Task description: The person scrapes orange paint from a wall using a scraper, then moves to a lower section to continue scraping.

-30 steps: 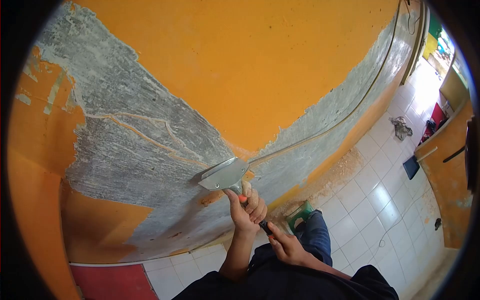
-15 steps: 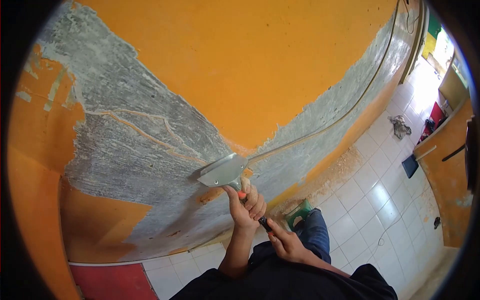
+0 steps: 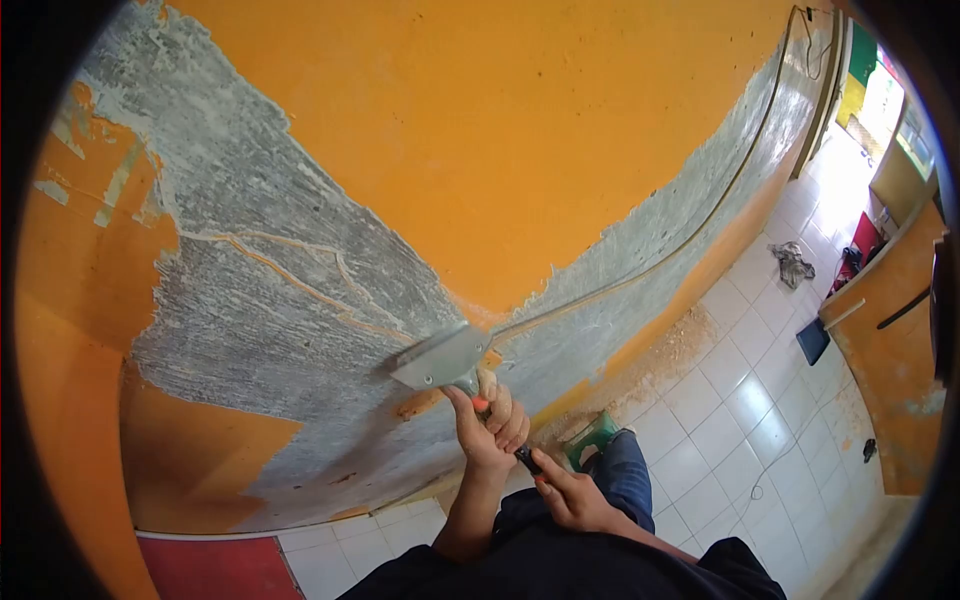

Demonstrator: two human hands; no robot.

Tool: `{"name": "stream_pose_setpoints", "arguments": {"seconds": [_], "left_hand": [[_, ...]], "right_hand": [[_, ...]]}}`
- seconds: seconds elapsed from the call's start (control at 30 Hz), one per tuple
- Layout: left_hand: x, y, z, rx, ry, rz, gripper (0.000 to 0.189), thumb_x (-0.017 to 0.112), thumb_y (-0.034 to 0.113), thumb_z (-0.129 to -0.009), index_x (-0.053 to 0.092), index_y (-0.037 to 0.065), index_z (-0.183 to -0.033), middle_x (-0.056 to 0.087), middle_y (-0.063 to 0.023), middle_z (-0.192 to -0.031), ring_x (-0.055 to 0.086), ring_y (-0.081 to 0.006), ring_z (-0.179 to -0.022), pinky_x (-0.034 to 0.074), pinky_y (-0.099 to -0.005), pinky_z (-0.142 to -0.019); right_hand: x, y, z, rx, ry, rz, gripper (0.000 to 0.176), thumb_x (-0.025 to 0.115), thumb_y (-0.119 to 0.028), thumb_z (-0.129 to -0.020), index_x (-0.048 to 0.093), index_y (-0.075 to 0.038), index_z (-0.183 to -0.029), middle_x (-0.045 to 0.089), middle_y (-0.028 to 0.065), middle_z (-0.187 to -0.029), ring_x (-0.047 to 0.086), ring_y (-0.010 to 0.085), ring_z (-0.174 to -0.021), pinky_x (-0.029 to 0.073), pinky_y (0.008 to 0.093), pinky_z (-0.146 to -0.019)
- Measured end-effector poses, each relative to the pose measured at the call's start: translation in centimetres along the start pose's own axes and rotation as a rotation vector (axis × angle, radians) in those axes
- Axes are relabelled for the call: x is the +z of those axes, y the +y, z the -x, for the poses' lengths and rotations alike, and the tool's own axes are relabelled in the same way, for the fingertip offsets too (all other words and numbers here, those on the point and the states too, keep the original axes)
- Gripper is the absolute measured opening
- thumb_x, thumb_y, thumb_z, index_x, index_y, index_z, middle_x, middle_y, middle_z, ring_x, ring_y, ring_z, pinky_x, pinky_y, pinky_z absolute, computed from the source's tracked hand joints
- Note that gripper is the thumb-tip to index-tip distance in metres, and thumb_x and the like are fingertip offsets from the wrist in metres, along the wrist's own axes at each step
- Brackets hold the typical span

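Note:
A wide metal scraper (image 3: 446,359) with a dark handle and orange parts lies with its broad blade against the wall, at the narrow grey patch where two areas of orange paint come close. My left hand (image 3: 488,428) is wrapped round the handle just behind the blade, thumb up along its side. Lower down, my right hand (image 3: 574,490) grips the black end of the same handle. Around the blade the wall (image 3: 270,310) shows bare, streaked grey surface. Orange paint (image 3: 480,150) with a ragged edge covers the area above.
Paint crumbs (image 3: 680,350) lie along the wall's foot on white tiles (image 3: 690,410). A green object (image 3: 597,437) stands by my leg. To the right are a crumpled cloth (image 3: 792,264), a dark flat object (image 3: 813,341) and a thin cord (image 3: 757,491). Red material (image 3: 215,567) lies at lower left.
The view has tilted slightly, so the wall, scraper and hands all sit a little lower in the picture. Both hands keep their grip, and the blade stays at about the same spot on the wall.

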State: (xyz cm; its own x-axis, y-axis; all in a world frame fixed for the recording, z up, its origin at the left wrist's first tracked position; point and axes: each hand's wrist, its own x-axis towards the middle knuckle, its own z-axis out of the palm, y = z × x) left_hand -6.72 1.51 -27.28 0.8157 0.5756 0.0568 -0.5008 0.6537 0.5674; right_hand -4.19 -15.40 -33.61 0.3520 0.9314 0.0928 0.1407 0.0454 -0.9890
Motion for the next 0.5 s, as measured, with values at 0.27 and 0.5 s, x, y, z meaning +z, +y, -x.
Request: {"name": "stream_pose_setpoints", "arguments": {"seconds": [0.27, 0.5], "left_hand": [[-0.6, -0.1, 0.5, 0.007, 0.008, 0.020, 0.051, 0.029, 0.060, -0.093, 0.045, 0.013, -0.083, 0.028, 0.0041, -0.049, 0.021, -0.0061, -0.033, 0.020, -0.0210, -0.028], [-0.7, -0.1, 0.5, 0.006, 0.025, 0.008, 0.051, 0.029, 0.060, -0.093, 0.047, 0.013, -0.085, 0.027, 0.0044, -0.049, 0.021, -0.0060, -0.033, 0.021, -0.0216, -0.028]], "right_hand": [[0.5, 0.0, 0.5, -0.020, 0.058, -0.012, 0.054, 0.053, -0.009, -0.091, 0.034, -0.011, -0.141, 0.064, 0.0202, -0.099, 0.065, 0.0341, -0.084, 0.051, 0.0353, -0.077], [0.1, -0.5, 0.2, 0.002, 0.033, -0.019, 0.052, 0.051, -0.009, -0.092, 0.035, -0.010, -0.141, 0.063, 0.0209, -0.101, 0.065, 0.0338, -0.086, 0.051, 0.0354, -0.078]]}}
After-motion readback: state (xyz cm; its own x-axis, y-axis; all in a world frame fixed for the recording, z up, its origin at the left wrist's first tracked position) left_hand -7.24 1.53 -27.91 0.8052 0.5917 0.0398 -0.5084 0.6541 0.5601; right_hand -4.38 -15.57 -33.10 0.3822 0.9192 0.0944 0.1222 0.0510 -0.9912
